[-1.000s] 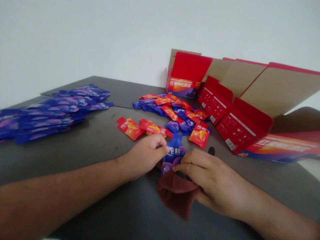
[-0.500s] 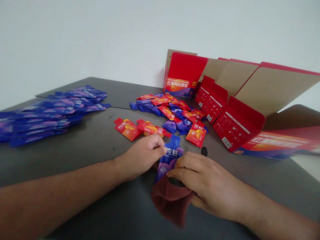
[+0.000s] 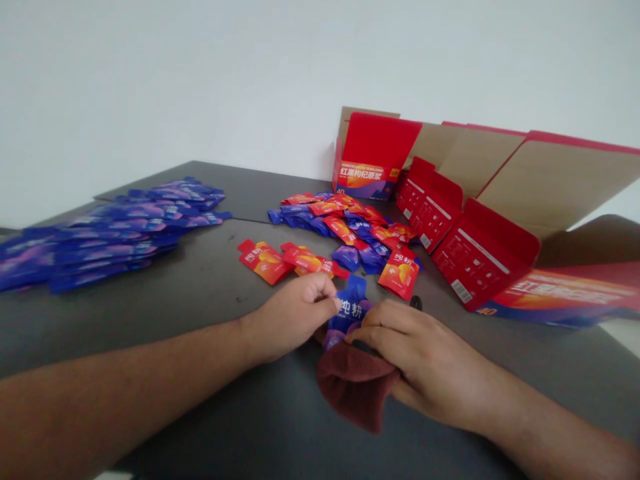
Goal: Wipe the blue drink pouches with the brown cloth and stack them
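A blue sachet (image 3: 350,310) with white characters lies on the dark table (image 3: 210,293) between my hands. My left hand (image 3: 293,317) pinches its left edge, fingers closed. My right hand (image 3: 420,363) grips a dark red cloth (image 3: 353,387) and presses it against the sachet's lower part; its fingers are curled over the cloth. A small black round thing (image 3: 416,303) lies just beyond my right hand.
A heap of red and blue sachets (image 3: 345,230) lies behind my hands. A long stack of blue sachets (image 3: 110,233) covers the left. Open red cartons (image 3: 480,257) with raised cardboard flaps stand at the right, another red carton (image 3: 370,163) at the back.
Both hands stay on the blue sachet and cloth. The cloth has shifted slightly along the sachet; the view has wobbled a little.
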Demonstrator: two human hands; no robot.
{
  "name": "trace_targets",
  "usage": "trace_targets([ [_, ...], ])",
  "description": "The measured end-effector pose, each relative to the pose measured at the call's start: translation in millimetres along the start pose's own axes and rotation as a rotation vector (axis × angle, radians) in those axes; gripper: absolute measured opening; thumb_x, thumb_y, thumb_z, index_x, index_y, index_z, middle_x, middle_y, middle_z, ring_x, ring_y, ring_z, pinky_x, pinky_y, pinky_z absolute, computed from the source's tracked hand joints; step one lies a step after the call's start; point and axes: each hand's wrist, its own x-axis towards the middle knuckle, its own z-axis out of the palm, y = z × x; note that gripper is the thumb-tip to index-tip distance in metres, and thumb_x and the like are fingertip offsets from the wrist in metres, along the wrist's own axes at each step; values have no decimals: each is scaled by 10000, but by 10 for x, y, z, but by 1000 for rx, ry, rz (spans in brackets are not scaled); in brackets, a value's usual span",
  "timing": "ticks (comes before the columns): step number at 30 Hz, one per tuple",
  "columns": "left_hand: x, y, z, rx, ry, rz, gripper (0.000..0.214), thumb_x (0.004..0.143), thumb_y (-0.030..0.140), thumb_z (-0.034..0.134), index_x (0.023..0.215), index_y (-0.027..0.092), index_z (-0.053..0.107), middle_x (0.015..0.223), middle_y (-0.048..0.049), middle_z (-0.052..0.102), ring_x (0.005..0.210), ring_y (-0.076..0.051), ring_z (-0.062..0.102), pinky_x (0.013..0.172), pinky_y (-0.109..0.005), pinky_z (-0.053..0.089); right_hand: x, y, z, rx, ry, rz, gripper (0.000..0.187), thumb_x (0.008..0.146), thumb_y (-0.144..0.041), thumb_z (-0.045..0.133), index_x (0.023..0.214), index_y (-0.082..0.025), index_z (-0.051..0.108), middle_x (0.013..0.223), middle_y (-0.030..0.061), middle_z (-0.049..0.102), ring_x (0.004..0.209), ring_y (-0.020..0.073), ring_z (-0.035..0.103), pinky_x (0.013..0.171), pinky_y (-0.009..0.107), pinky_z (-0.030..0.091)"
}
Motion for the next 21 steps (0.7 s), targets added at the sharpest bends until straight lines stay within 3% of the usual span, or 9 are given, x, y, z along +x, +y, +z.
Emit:
trace_targets([
  [5, 10, -26, 29, -119, -11, -71, 182, 900, 307, 672, 853, 195, 536, 683, 38, 601, 565, -117, 609, 528, -226, 492, -14, 125, 23, -105, 185, 187, 215, 899, -118, 613, 1101, -190, 618, 1088, 110, 665, 1039, 267, 640, 869, 400, 562],
  [8, 15, -31, 29, -130, -6, -65, 176, 898, 303, 665, 853, 199, 530, 676, 44, 593, 558, -119, 607, 516, -223, 478, -1, 142, 37, -80, 159, 189, 156, 903, -128, 617, 1045, -193, 617, 1049, 97, 659, 1005, 255, 640, 838, 381, 562],
  [13, 1, 34, -18, 92, 14, 14, 167, 926, 298, 624, 821, 191, 549, 671, 42, 585, 566, -96, 555, 510, -198, 422, -4, 17, 9, 0, 13, 24, 309, 935, -161, 640, 1239, -212, 623, 1106, 73, 683, 1026, 231, 647, 858, 352, 554],
  [18, 9, 14, 18, -26, -9, -52, 172, 914, 308, 646, 847, 191, 538, 669, 34, 602, 552, -117, 595, 505, -219, 467, -23, 115, 14, -116, 181, 208, 198, 891, -111, 618, 1075, -186, 608, 1063, 97, 654, 994, 251, 633, 840, 381, 549],
  [21, 16, -8, 37, -76, -11, -84, 172, 913, 308, 641, 856, 193, 526, 660, 35, 606, 534, -123, 604, 496, -226, 469, -14, 155, 25, -101, 174, 220, 152, 878, -103, 615, 1002, -188, 595, 1025, 91, 645, 958, 246, 627, 807, 369, 545],
])
